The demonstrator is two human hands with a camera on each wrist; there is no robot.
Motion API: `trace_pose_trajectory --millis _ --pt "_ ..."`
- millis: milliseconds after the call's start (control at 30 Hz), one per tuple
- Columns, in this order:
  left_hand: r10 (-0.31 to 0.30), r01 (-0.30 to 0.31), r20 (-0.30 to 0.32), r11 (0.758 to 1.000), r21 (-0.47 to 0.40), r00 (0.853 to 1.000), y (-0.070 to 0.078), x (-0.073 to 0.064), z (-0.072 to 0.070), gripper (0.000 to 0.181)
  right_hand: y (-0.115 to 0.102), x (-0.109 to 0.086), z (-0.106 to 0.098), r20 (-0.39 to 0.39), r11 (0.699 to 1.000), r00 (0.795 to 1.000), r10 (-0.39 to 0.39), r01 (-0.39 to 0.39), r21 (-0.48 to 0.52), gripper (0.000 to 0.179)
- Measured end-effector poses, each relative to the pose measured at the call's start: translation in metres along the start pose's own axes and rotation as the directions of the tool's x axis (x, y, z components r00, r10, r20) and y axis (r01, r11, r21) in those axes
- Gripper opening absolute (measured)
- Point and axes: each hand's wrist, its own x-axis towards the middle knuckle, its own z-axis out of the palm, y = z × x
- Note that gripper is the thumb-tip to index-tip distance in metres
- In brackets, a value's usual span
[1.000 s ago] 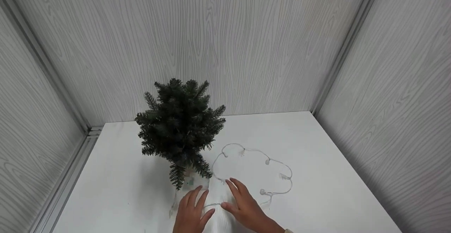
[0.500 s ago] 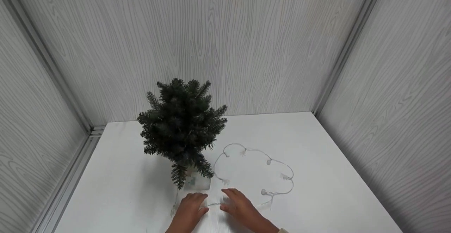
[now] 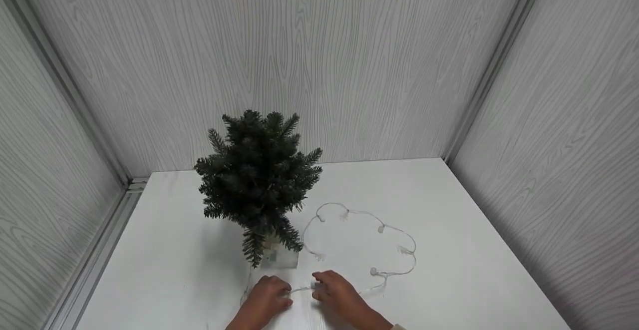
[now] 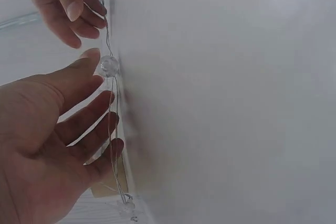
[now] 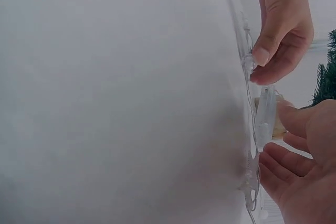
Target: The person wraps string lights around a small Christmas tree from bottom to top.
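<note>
A string of fairy lights (image 3: 367, 213) with thin clear wire and small clear bulbs lies in a loop on the white table. Near the front, my left hand (image 3: 264, 297) has its thumb and index finger at either side of a round clear bulb (image 4: 108, 66), pinching it; the other fingers are loosely bent beside the wire. A little to the right, my right hand (image 3: 339, 295) is at the same wire, thumb and fingers apart. Its fingertips are beside a clear, pointed light (image 5: 251, 174); whether they touch it cannot be seen.
A small artificial fir tree (image 3: 257, 170) stands behind my left hand on a pale block base (image 3: 280, 258). The white table (image 3: 464, 250) is bounded by grey wood-grain panels (image 3: 319, 65) at the back and both sides.
My left hand has drawn back toward the front edge, its spread fingers bending in toward the wire. My right hand has lowered slightly, its fingers less extended. The tree and light loop stay put.
</note>
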Motion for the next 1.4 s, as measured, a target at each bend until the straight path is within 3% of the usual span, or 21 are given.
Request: trace_pose_trajectory --millis 167,333,600,733,967,1400 --pt "0.015 -0.014 0.026 0.999 -0.034 1.000 0.001 0.001 0.000 0.009 0.000 0.002 0.003 0.014 0.999 1.000 0.024 -0.024 -0.025 0.042" --pt "-0.020 0.025 0.065 0.997 -0.079 0.998 0.003 0.003 0.000 0.007 -0.002 0.004 0.008 0.007 0.999 1.000 -0.003 0.003 -0.042 0.038" --pt "0.018 -0.013 0.024 0.983 -0.185 1.000 0.010 0.002 0.003 0.008 -0.007 0.004 0.013 0.009 0.999 0.999 -0.051 0.051 0.005 0.028" --pt "0.025 -0.020 0.019 0.972 -0.235 1.000 0.013 0.000 0.003 0.016 -0.011 0.004 0.012 -0.020 0.998 0.998 -0.058 0.058 0.001 0.016" --pt "-0.022 0.053 0.095 0.938 -0.341 0.995 0.014 -0.004 -0.001 0.038 -0.018 0.001 0.002 -0.056 1.000 0.998 -0.025 0.026 0.001 0.006" --pt "0.009 -0.008 0.004 0.977 -0.215 1.000 0.014 -0.012 -0.010 0.013 -0.020 0.000 -0.014 -0.110 0.999 0.993 -0.036 0.035 -0.015 0.005"
